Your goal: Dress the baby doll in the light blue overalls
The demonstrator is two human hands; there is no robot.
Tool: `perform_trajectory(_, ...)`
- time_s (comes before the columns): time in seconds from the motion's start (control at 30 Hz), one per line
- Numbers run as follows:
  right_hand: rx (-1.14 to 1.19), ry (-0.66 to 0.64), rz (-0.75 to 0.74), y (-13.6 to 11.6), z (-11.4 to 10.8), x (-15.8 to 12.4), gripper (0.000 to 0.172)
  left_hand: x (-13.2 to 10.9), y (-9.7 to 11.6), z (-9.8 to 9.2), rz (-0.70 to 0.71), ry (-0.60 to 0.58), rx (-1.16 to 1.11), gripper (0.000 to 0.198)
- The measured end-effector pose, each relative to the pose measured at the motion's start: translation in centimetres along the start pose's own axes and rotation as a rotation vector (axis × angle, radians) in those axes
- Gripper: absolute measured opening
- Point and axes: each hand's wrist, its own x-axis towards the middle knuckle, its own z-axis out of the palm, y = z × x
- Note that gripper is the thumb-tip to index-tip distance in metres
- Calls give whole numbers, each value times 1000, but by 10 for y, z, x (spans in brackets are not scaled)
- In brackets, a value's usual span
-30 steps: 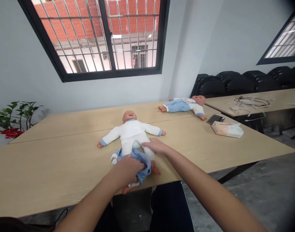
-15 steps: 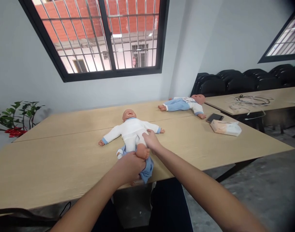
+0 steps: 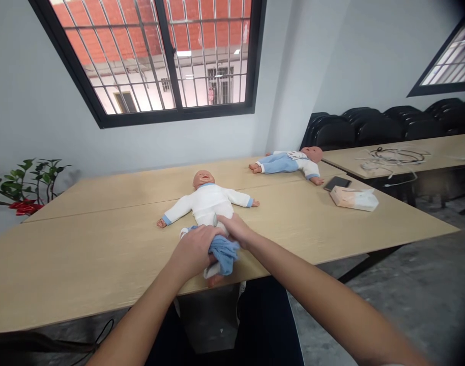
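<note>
A baby doll (image 3: pixel 212 201) in a white top with blue cuffs lies on its back on the table, head toward the window and arms spread. Light blue trousers (image 3: pixel 225 252) are bunched around its lower legs near the table's front edge. My left hand (image 3: pixel 197 247) is closed on the trousers' gathered cloth. My right hand (image 3: pixel 235 227) curls around the doll's upper leg on the right, its fingertips partly hidden. One doll foot (image 3: pixel 215 280) shows below the cloth; the other is covered.
Farther back on the wooden table (image 3: pixel 103 254) lies a second doll (image 3: pixel 286 161) in blue trousers. A dark phone (image 3: pixel 337 183) and a tissue pack (image 3: pixel 354 197) are at the right. Cables (image 3: pixel 400 155) rest on another table, a plant (image 3: pixel 34 183) stands left.
The doll's raised bare foot has dropped out of sight behind the blue cloth. The trousers have come up around that leg. My left hand has shifted up and left, my right slightly down.
</note>
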Motion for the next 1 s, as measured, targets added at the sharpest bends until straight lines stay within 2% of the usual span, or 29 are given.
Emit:
perform_trajectory(0.07, 91, -260, 80, -2, -5, -9, 33, 0, -3, 2, -28, 16, -35, 39)
perform_trajectory(0.13, 123, -398, 136, -2, -10, -16, 26, -2, -6, 7, -45, 49, -60, 45)
perform_trajectory(0.2, 111, -410, 135, -1, -13, -21, 26, -4, -9, 13, -43, 131, -68, 45)
perform_trajectory(0.33, 45, -304, 83, -2, -13, -29, 31, -14, -13, 27, -96, 525, 38, 19)
perform_trajectory(0.37, 30, -282, 84, -3, -12, -31, 32, -18, -14, 30, -121, 597, 89, 13)
perform_trajectory(0.4, 25, -269, 86, -3, -10, -33, 33, -22, -14, 32, -140, 631, 131, 15)
perform_trajectory(0.47, 61, -271, 94, -4, -6, -38, 36, -29, -14, 35, -161, 601, 146, 23)
perform_trajectory(0.6, 264, -291, 88, 1, 3, -42, 38, -39, -8, 37, -217, 535, -55, 22)
perform_trajectory(0.77, 407, -289, 39, 3, 14, -45, 42, -43, 0, 38, -226, 631, -131, 11)
perform_trajectory(0.87, 458, -313, 8, 1, 18, -48, 43, -45, 0, 42, -193, 671, -100, 19)
perform_trajectory(1.0, 510, -324, 38, 6, 18, -48, 44, -46, -10, 59, -256, 665, -84, 24)
